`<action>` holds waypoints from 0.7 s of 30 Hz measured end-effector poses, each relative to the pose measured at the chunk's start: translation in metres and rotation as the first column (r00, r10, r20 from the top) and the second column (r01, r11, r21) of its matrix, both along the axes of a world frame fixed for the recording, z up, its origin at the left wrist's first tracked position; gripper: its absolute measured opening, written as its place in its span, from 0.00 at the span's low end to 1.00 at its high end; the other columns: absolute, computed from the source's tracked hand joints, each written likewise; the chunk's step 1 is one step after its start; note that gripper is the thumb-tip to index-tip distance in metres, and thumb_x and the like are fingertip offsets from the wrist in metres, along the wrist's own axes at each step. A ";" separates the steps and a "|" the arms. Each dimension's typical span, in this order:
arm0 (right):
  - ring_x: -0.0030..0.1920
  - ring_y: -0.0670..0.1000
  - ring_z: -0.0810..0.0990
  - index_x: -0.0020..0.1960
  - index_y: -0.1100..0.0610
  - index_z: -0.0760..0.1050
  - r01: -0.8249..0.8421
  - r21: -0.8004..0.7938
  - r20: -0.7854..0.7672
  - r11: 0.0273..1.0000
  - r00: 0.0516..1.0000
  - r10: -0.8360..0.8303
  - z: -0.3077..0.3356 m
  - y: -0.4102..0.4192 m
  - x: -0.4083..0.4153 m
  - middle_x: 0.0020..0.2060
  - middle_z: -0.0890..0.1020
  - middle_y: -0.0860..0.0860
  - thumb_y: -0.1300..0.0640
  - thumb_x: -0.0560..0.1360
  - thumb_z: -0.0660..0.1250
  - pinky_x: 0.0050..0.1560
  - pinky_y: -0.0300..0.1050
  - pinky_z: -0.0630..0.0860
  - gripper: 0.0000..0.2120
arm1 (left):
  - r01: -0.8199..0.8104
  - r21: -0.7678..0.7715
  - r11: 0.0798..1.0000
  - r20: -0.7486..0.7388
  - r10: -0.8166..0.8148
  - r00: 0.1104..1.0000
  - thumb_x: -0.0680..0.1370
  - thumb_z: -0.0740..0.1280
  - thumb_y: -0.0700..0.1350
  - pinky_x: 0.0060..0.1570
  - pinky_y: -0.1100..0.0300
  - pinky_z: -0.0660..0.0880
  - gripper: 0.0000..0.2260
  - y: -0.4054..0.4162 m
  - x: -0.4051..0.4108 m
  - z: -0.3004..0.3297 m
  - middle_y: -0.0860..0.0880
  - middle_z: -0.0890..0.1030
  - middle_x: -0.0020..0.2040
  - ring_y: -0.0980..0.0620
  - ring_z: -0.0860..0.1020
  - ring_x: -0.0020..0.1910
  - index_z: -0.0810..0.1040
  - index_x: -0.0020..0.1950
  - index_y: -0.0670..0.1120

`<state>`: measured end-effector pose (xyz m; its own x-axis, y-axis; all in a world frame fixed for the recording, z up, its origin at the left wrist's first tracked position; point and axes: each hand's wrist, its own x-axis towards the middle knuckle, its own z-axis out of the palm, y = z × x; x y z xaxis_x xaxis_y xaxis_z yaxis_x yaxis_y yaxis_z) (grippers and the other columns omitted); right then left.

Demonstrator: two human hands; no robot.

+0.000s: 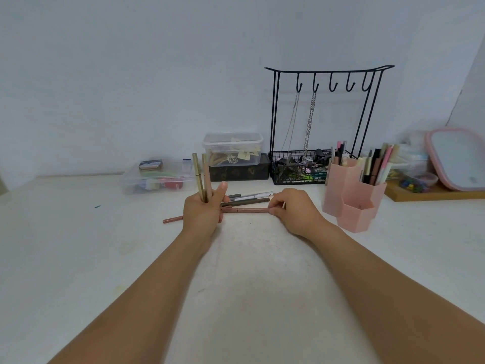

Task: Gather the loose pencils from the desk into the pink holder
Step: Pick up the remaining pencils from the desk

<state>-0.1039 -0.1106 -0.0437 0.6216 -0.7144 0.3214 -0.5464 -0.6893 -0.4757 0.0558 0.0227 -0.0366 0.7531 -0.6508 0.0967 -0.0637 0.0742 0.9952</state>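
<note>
My left hand (203, 211) grips two upright pencils (201, 177), one olive and one brownish-pink, their tops rising above the fist. My right hand (291, 210) pinches the right end of a pink pencil (252, 210) lying flat on the white desk. Behind it lie a dark olive pencil (249, 202) and a white and grey one (253, 195). Another pink pencil (172, 220) pokes out to the left of my left hand. The pink holder (353, 198), made of hexagonal cups, stands to the right and holds several pens and pencils.
A black wire rack (325, 119) with hooks, chains and a basket stands behind the holder. Clear plastic boxes (157, 177) sit at the back left and centre. A pink-rimmed mirror (456, 158) and a wooden tray (433, 194) are at the far right.
</note>
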 end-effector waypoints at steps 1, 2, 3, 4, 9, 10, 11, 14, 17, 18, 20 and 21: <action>0.39 0.43 0.74 0.48 0.55 0.85 -0.025 0.030 0.031 0.999 0.999 0.024 0.001 0.001 -0.001 0.38 0.78 0.45 0.58 0.77 0.71 0.40 0.34 0.66 0.04 | 0.000 -0.003 1.000 -0.018 -0.001 1.000 0.79 0.68 0.58 0.31 0.60 0.69 0.18 0.000 0.000 0.001 0.49 0.78 0.29 0.52 0.69 0.28 0.82 0.40 0.44; 0.38 0.42 0.73 0.49 0.55 0.85 -0.036 0.064 0.064 0.997 0.997 0.032 0.002 0.002 -0.001 0.38 0.79 0.44 0.58 0.77 0.71 0.38 0.31 0.65 0.04 | -0.003 -0.006 1.000 -0.044 0.003 0.999 0.80 0.67 0.58 0.29 0.60 0.67 0.19 -0.001 0.000 0.001 0.50 0.77 0.28 0.52 0.67 0.27 0.81 0.41 0.45; 0.37 0.41 0.73 0.49 0.55 0.85 -0.034 0.103 0.104 0.994 0.994 0.024 0.003 0.004 -0.001 0.38 0.80 0.45 0.58 0.77 0.71 0.37 0.31 0.65 0.04 | -0.011 -0.003 1.000 -0.070 0.011 0.997 0.80 0.66 0.59 0.29 0.60 0.66 0.19 -0.001 0.000 0.003 0.51 0.75 0.27 0.52 0.66 0.27 0.81 0.41 0.45; 0.37 0.41 0.73 0.49 0.54 0.85 -0.023 0.161 0.158 0.987 0.987 -0.003 0.005 0.006 -0.001 0.38 0.81 0.46 0.58 0.77 0.71 0.37 0.32 0.65 0.05 | -0.021 0.007 1.000 -0.095 0.021 0.995 0.80 0.65 0.61 0.29 0.60 0.65 0.20 -0.001 0.001 0.004 0.50 0.71 0.27 0.52 0.65 0.27 0.80 0.42 0.45; 0.38 0.48 0.76 0.50 0.58 0.84 -0.218 0.544 0.518 0.811 0.847 -0.120 0.012 0.027 0.006 0.38 0.82 0.52 0.61 0.78 0.70 0.38 0.39 0.73 0.04 | -0.010 -0.009 1.000 -0.155 0.008 0.988 0.75 0.70 0.63 0.29 0.59 0.65 0.21 -0.001 0.000 0.007 0.50 0.66 0.28 0.52 0.64 0.28 0.80 0.46 0.44; 0.38 0.48 0.77 0.50 0.59 0.83 -0.286 0.565 0.562 0.774 0.820 -0.107 0.010 0.034 0.011 0.39 0.82 0.53 0.62 0.78 0.70 0.37 0.39 0.74 0.04 | 0.000 -0.026 1.000 -0.151 -0.004 0.989 0.74 0.72 0.64 0.29 0.59 0.65 0.21 -0.001 -0.001 0.007 0.50 0.67 0.28 0.53 0.64 0.28 0.80 0.46 0.44; 0.37 0.48 0.77 0.50 0.61 0.83 -0.346 0.570 0.596 0.745 0.799 -0.085 0.008 0.042 0.016 0.38 0.82 0.54 0.63 0.77 0.70 0.36 0.39 0.75 0.04 | 0.014 -0.051 0.999 -0.144 -0.021 0.989 0.72 0.74 0.63 0.29 0.59 0.65 0.22 -0.001 -0.002 0.006 0.51 0.67 0.28 0.53 0.65 0.28 0.81 0.46 0.44; 0.35 0.48 0.80 0.49 0.62 0.82 -0.458 0.554 0.638 0.695 0.770 -0.001 0.001 0.062 0.032 0.37 0.83 0.55 0.64 0.77 0.70 0.38 0.38 0.78 0.03 | 0.077 -0.128 0.989 -0.105 -0.090 0.990 0.69 0.78 0.58 0.27 0.60 0.65 0.18 0.000 -0.006 0.004 0.52 0.72 0.27 0.54 0.67 0.26 0.80 0.42 0.46; 0.34 0.49 0.81 0.47 0.63 0.81 -0.503 0.544 0.662 0.671 0.749 0.024 0.001 0.072 0.041 0.36 0.83 0.58 0.67 0.77 0.70 0.40 0.40 0.81 0.02 | 0.133 -0.159 0.978 -0.066 -0.145 0.987 0.69 0.81 0.51 0.31 0.58 0.75 0.15 0.000 -0.010 0.002 0.46 0.81 0.32 0.49 0.78 0.30 0.79 0.42 0.44; 0.33 0.50 0.81 0.46 0.64 0.80 -0.514 0.544 0.668 0.663 0.744 0.028 0.001 0.074 0.043 0.35 0.83 0.58 0.67 0.77 0.70 0.40 0.40 0.82 0.02 | 0.140 -0.167 0.976 -0.066 -0.153 0.986 0.69 0.81 0.49 0.35 0.54 0.78 0.15 -0.001 -0.011 0.000 0.42 0.82 0.35 0.45 0.80 0.34 0.79 0.44 0.42; 0.31 0.49 0.82 0.44 0.63 0.80 -0.518 0.546 0.665 0.659 0.746 0.035 -0.002 0.076 0.045 0.32 0.83 0.56 0.68 0.76 0.70 0.40 0.42 0.83 0.04 | 0.120 -0.155 0.981 -0.091 -0.135 0.987 0.71 0.80 0.47 0.43 0.46 0.80 0.14 -0.004 -0.007 -0.005 0.40 0.81 0.36 0.42 0.81 0.38 0.78 0.43 0.41; 0.31 0.50 0.82 0.44 0.64 0.80 -0.511 0.551 0.656 0.660 0.754 0.036 -0.003 0.077 0.045 0.32 0.83 0.56 0.68 0.76 0.70 0.40 0.42 0.83 0.03 | 0.105 -0.143 0.984 -0.116 -0.122 0.986 0.73 0.78 0.48 0.44 0.45 0.79 0.13 -0.006 -0.005 -0.007 0.42 0.79 0.34 0.42 0.80 0.38 0.77 0.41 0.43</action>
<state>-0.0586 -0.0334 -0.0469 0.7009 -0.6902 0.1797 0.1363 -0.1177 -0.9837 0.0511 0.0168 -0.0436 0.6865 -0.7201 0.1010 0.0759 0.2091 0.9749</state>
